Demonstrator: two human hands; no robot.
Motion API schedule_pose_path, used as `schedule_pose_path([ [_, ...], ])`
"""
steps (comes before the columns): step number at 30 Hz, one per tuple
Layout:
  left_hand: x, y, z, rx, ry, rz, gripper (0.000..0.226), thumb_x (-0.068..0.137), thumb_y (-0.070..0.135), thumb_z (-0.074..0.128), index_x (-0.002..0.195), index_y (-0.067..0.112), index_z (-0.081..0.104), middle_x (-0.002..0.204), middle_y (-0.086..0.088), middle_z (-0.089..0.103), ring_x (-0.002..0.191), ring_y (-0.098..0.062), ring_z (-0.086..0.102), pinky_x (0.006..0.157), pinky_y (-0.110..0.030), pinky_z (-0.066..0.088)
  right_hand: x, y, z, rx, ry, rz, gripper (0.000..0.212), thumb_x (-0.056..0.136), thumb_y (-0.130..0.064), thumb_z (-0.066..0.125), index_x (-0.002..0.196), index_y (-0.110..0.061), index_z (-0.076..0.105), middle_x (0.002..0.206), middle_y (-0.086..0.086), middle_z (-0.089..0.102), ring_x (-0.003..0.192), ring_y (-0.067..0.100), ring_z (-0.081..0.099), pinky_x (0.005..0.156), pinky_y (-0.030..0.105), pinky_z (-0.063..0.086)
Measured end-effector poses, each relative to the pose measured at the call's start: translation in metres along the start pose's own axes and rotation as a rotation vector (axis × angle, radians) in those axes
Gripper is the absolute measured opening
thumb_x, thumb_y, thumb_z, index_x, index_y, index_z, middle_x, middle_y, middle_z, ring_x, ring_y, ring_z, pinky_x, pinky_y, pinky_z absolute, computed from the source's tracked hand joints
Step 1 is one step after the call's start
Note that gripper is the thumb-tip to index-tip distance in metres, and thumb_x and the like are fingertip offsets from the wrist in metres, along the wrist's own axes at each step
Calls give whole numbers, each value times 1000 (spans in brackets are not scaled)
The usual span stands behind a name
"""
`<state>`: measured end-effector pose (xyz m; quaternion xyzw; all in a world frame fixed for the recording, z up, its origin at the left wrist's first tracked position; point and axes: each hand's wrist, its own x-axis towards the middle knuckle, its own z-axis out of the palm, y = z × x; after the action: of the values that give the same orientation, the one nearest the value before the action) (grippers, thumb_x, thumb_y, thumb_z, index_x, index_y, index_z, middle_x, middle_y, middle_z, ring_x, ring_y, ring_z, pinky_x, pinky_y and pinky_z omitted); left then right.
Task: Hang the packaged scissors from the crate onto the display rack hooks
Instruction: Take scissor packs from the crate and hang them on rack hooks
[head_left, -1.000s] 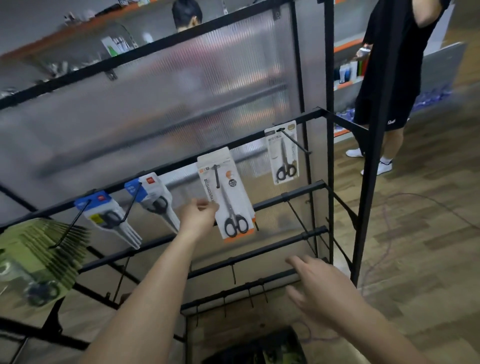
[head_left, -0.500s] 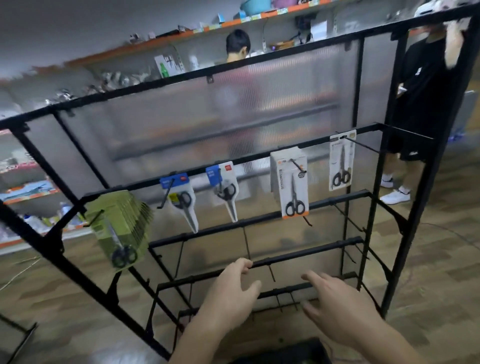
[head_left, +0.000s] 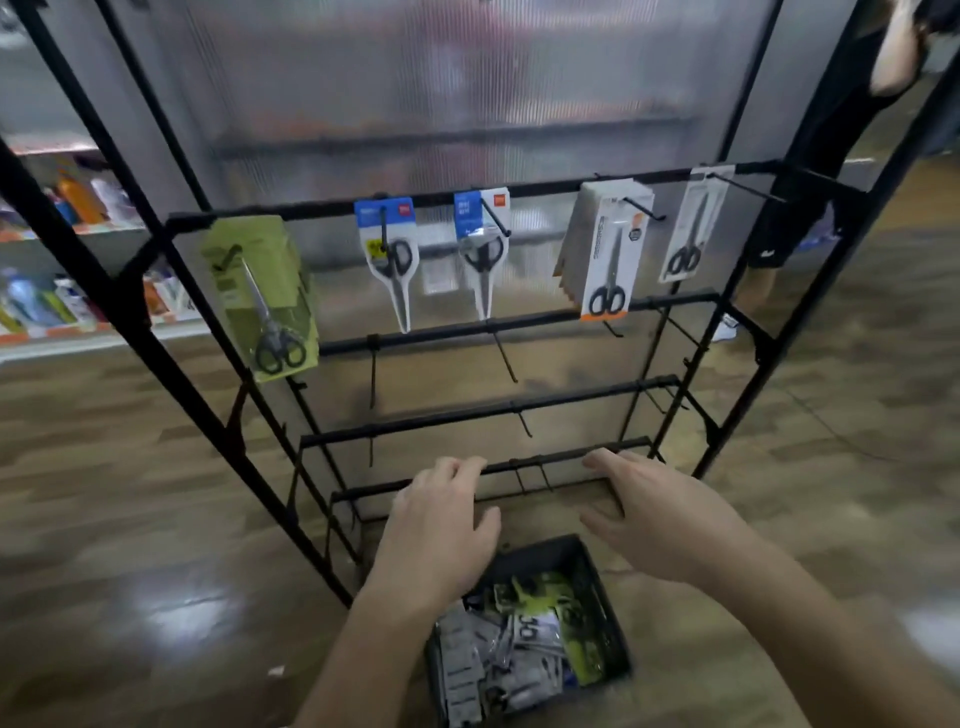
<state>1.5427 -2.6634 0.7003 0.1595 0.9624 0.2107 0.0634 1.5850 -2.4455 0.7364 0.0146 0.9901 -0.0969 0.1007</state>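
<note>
A black crate (head_left: 597, 582) stands on the floor below me, filled with several packaged scissors (head_left: 511, 654) in white, grey and green packs. My left hand (head_left: 441, 525) and my right hand (head_left: 660, 514) hover above the crate's far edge, fingers relaxed and empty. Behind them rises the black display rack (head_left: 498, 408). Its top bar carries a green stack of scissors (head_left: 265, 296), two blue-carded scissors (head_left: 389, 254) (head_left: 483, 244), a white-and-orange stack (head_left: 608, 254) and a single white pack (head_left: 693, 223). The lower bars hold bare hooks (head_left: 506, 358).
A ribbed translucent panel (head_left: 467, 93) backs the rack. A person in black (head_left: 831, 156) stands behind its right post. Store shelves with bottles (head_left: 67, 249) line the left. Wooden floor (head_left: 130, 519) spreads around the rack and crate.
My left hand let go of the white-and-orange pack on its hook and dropped down. My view tilted downward, bringing the crate into sight under both hands.
</note>
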Motion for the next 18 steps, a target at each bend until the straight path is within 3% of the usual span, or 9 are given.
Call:
schedule_pose_path([
  [8,-19,18,18,27,-30,26,47,104,46,45,149,33,39,144,11,44,134,-14,40,112,-34,34,-32,19,6,2,-7,29,58,101,-53,49,153,-34,31,149,-10,45,131,16,50,89,30,49],
  [18,-20,103,64,142,-75,54,51,103,47,46,152,32,37,148,10,43,137,-15,40,115,-37,36,-75,114,31,80,-82,93,60,99,-53,51,152,-31,32,153,-6,43,133,19,50,99,40,52],
])
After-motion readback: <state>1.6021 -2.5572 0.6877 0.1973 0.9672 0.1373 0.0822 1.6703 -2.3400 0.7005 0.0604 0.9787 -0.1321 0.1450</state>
